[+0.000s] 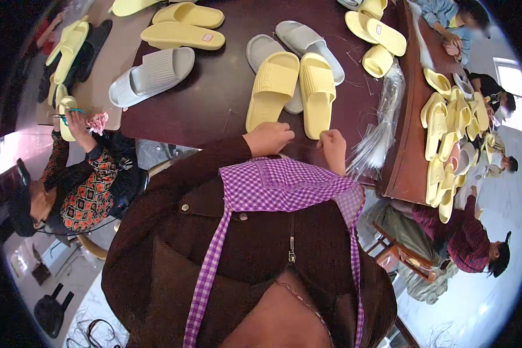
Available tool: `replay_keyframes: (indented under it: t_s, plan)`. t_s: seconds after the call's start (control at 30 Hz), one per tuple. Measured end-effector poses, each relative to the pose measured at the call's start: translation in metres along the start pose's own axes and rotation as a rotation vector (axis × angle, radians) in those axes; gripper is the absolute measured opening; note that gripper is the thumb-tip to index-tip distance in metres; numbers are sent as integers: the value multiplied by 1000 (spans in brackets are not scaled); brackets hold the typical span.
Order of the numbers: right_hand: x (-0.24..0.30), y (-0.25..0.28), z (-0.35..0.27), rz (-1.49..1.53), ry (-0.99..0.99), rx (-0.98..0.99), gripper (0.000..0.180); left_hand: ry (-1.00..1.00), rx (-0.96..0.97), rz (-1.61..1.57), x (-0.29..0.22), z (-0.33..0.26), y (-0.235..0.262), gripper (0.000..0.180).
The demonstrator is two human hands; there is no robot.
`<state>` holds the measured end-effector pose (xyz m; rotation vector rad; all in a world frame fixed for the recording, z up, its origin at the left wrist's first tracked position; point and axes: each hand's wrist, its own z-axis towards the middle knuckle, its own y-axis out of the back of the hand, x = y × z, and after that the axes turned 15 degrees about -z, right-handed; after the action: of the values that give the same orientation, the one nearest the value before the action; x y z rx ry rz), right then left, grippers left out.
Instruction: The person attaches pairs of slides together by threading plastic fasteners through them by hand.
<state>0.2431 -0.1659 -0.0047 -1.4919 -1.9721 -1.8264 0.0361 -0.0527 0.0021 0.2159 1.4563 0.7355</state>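
Observation:
My left hand [269, 138] is closed at the near edge of the dark red table, its fingers pinched together. To its right my right hand [333, 149] is closed too, fingers curled in. Anything thin between them is too small to make out. Just beyond my hands lie a left yellow slipper [272, 87] and a right yellow slipper [318, 87], heels toward me. They rest partly over a pair of grey slippers, of which the right grey slipper [307, 39] shows most. My right hand is close to the right yellow slipper's heel.
Clear plastic strands [383, 130] lie in a bundle at the right. A grey slipper pair [151, 75] and yellow slippers [182, 36] sit far left. More yellow slippers [441, 130] are heaped on the right table. A co-worker at left holds scissors [72, 111]; others work at right.

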Motion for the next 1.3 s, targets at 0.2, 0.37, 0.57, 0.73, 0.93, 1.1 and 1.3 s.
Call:
replay_keyframes:
  t_s: [0.2,0.37,0.57,0.73,0.93,1.1,1.3]
  plan:
    - [47,14,2,199,-43,-31,13,16,-133,-65,-2,-8,12,10]
    - [44,11,-9,278,-130,36,15,29,-173,-123,1,-15,15,10]
    - [30,1,-6,201,-313,135,16,30,-106,-99,9,-10,9,11]
    - [31,-7,26,51,-204,109,22,25,-147,-52,18,-4,7,11]
    - [51,-17,78,21,-10,-31,22,102,-314,39,32,16,2,10]
    - [34,-23,84,-286,295,-281,23,198,-418,89,37,28,-2,9]
    - [41,0,65,-420,377,-325,23,264,-402,101,40,31,2,9]
